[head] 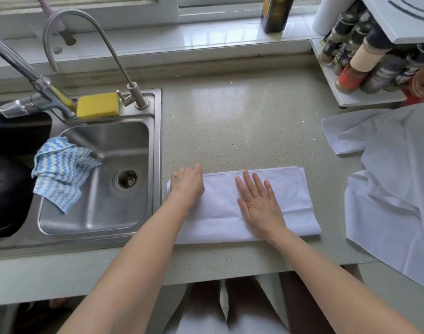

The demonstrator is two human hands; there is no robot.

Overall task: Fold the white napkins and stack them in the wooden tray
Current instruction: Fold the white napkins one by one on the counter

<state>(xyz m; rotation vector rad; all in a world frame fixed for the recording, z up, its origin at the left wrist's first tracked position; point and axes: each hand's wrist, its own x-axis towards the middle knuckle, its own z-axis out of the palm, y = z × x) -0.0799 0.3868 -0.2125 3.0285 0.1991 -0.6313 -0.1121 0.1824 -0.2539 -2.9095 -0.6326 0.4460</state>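
Counter [242, 112]: 1 folded napkin [295, 201] (2 hands flat).

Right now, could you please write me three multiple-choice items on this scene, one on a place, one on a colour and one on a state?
1. Where does the yellow sponge lie?
A. on the sink's back ledge
B. on the spice rack
C. on the folded napkin

2. What colours are the cloth hanging into the sink?
A. red and black
B. blue and white
C. plain green

3. How does the right hand lie on the folded napkin?
A. clenched in a fist
B. flat, fingers spread
C. lifted clear of it

Answers: 1 A, the sponge sits behind the basin by the taps; 2 B, it has blue and white zigzag stripes; 3 B, the palm is down with straight fingers on the napkin, while the left hand rests at its left end.
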